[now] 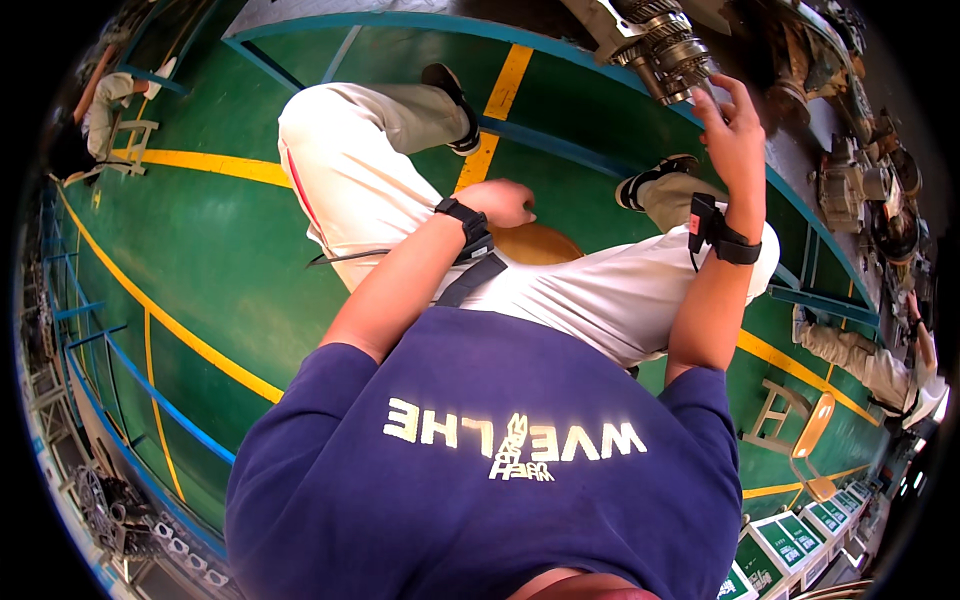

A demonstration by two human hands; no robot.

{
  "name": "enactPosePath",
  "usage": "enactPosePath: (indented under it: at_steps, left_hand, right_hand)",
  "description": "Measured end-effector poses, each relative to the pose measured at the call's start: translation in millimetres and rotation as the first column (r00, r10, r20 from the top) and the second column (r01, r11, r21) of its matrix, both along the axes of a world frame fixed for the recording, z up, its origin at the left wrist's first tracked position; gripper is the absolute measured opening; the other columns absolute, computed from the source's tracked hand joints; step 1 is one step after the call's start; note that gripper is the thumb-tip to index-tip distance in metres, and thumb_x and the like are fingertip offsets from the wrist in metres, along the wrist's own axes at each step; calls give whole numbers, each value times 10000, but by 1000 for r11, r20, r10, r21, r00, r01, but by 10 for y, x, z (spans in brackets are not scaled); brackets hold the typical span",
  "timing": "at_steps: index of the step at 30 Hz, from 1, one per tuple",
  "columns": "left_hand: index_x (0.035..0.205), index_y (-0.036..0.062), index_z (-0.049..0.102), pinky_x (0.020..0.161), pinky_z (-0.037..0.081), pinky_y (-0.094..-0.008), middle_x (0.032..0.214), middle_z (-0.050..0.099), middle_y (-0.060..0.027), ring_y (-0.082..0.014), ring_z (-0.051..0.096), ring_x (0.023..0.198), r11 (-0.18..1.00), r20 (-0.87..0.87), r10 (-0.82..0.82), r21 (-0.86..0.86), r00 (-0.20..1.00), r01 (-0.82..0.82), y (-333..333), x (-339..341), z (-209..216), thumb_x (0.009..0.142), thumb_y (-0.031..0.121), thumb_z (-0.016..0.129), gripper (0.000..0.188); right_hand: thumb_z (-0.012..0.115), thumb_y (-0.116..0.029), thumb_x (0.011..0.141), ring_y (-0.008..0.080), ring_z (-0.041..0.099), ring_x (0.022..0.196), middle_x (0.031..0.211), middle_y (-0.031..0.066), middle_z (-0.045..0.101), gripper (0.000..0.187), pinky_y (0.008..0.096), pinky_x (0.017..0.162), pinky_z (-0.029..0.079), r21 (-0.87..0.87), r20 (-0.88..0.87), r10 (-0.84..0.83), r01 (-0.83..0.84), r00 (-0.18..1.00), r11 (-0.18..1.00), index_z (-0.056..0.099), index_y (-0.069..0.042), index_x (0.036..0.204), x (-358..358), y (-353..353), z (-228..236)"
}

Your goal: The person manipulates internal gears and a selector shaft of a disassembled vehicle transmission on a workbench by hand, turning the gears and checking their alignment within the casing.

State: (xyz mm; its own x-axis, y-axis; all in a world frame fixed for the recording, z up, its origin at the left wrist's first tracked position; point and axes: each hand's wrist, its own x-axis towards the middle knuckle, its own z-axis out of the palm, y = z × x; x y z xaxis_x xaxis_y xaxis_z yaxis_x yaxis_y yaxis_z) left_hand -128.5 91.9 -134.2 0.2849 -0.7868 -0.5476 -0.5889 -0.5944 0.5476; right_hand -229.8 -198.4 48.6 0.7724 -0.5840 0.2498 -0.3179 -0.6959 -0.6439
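My right hand reaches up to the metal bench, thumb and fingers closed about the end of a gear shaft. Several toothed rings are stacked along that shaft, which lies near the bench's front edge. Whatever sits right between the fingertips is partly hidden by them. Over my lap, well away from the bench, my left hand is curled into a loose fist, and I see nothing in it. Each wrist wears a black strap with a small dark device.
A blue-framed bench runs across the front, with greasy metal parts along its right. I sit on a round wooden stool. Other people sit far right and far left. A wooden chair and green-white boxes stand at right.
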Motion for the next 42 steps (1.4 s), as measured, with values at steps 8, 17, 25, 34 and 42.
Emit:
enactPosePath:
  at_steps: [8, 17, 25, 34, 42]
  left_hand:
    - [1337, 102, 667, 1045, 499, -433, 1322, 680, -186, -363, 628, 1243, 1000, 12, -21, 15, 1000, 20, 4, 3, -35, 980, 384, 612, 458]
    - [1352, 101, 657, 1059, 494, -427, 1337, 679, -184, -368, 625, 1257, 999, 4, -16, 30, 1000, 16, -25, 22, 11, 980, 379, 626, 466]
    - [1338, 73, 656, 1031, 508, -422, 1281, 706, -199, -379, 651, 1209, 1000, -1, 2, -27, 1000, -2, 22, 12, -42, 982, 370, 649, 464]
    - [1327, 77, 672, 1055, 501, -426, 1336, 682, -182, -369, 633, 1243, 1000, -24, -3, 28, 1000, 4, -49, -25, 114, 974, 376, 649, 463]
    - [1339, 76, 658, 1040, 507, -408, 1303, 699, -189, -359, 649, 1222, 1000, 5, -22, 15, 1000, 22, -39, -19, 70, 989, 384, 636, 467]
  right_hand:
    - [729, -496, 960, 220, 751, 768, 850, 127, 776, 486, 324, 691, 549, -42, 35, -34, 35, 999, 998, 686, -119, 1264, 127, -3, -54]
    - [774, -463, 914, 347, 750, 805, 885, 140, 775, 447, 399, 725, 579, -234, 106, -82, 105, 991, 967, 718, -130, 1207, 113, 30, -102]
    - [822, -300, 863, 339, 749, 909, 1041, 122, 776, 362, 395, 768, 588, -417, 315, -26, 162, 949, 894, 713, -134, 1167, 142, 243, -140]
    - [847, -214, 819, 319, 717, 1058, 1168, 119, 765, 391, 401, 907, 571, -579, 394, 142, 125, 908, 806, 749, -33, 1151, 60, 180, -242]
    - [845, -318, 810, 290, 706, 1101, 1198, 100, 767, 397, 417, 931, 530, -667, 353, 162, 127, 922, 734, 774, -69, 1110, 19, 298, -222]
